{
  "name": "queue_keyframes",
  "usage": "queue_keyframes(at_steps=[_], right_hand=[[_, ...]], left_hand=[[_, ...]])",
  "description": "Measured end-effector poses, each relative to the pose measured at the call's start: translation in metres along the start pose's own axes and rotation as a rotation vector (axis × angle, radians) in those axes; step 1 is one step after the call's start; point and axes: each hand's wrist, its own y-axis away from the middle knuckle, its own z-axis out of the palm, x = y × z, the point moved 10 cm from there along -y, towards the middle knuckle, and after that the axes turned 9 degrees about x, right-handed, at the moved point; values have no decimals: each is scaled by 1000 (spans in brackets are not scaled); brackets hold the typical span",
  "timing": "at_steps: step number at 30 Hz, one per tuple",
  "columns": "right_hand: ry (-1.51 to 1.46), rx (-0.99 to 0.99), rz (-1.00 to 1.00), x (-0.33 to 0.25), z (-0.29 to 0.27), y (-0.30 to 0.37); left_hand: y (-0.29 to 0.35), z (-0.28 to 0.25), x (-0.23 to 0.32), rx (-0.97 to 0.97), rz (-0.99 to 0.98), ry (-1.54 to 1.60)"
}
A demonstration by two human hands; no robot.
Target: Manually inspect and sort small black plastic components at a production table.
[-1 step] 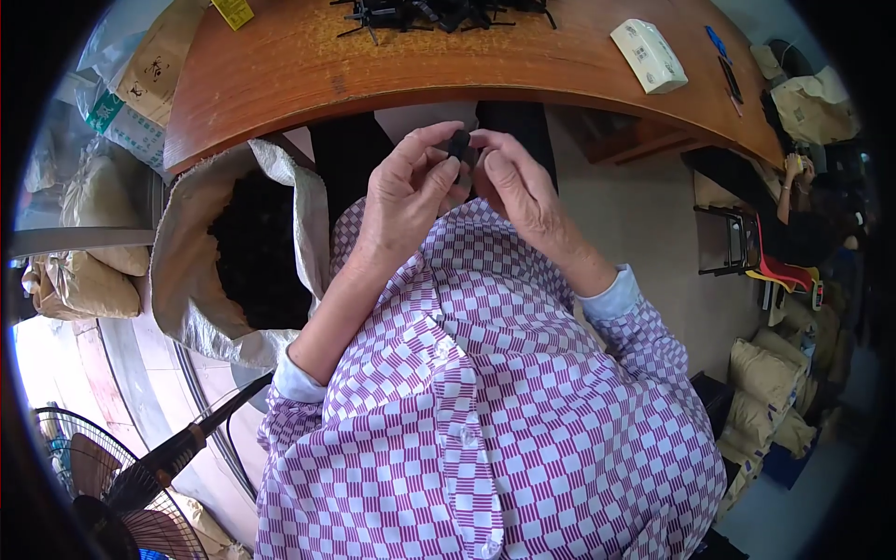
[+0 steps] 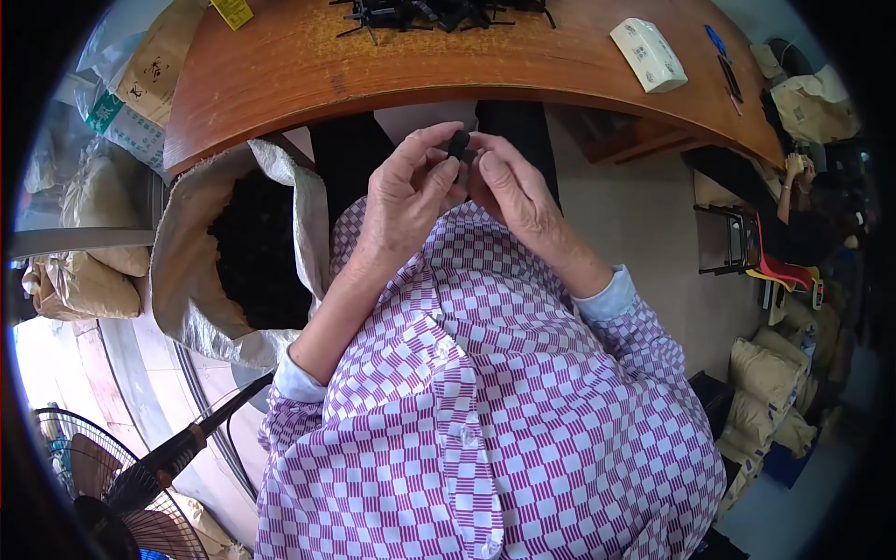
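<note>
A small black part, stubby and dark, is pinched between the thumb and forefinger of my left hand. From the other side my right hand meets it, fingertips at its right edge and thumb bent over the curled fingers. Both hands are up in front of my body, just short of the table edge. What lies under the right thumb is hidden. On the wooden table beyond is a pile of black parts with thin prongs sticking out.
An open white woven sack of dark pieces stands to my left. A fan is at lower left. A white tissue pack, a yellow box and pens lie on the table. Another person sits far right near stacked sacks.
My right hand has shifted slightly left, its thumb closer to the black part. The left hand stays nearly in place, still pinching the part.
</note>
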Motion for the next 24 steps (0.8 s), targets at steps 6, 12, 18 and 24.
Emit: queue_keyframes(at_steps=[6, 12, 18, 24], right_hand=[[-60, -13, -17, 5, 18, -2], [-110, -12, 8, 13, 23, -4], [-145, -8, 72, 12, 23, -2], [-480, 24, 200, 40, 31, -7]], left_hand=[[2, -8, 8, 78, 193, -294], [4, -8, 5, 88, 174, -307], [5, -5, 19, 124, 314, -477], [8, 1, 30, 124, 449, -644]])
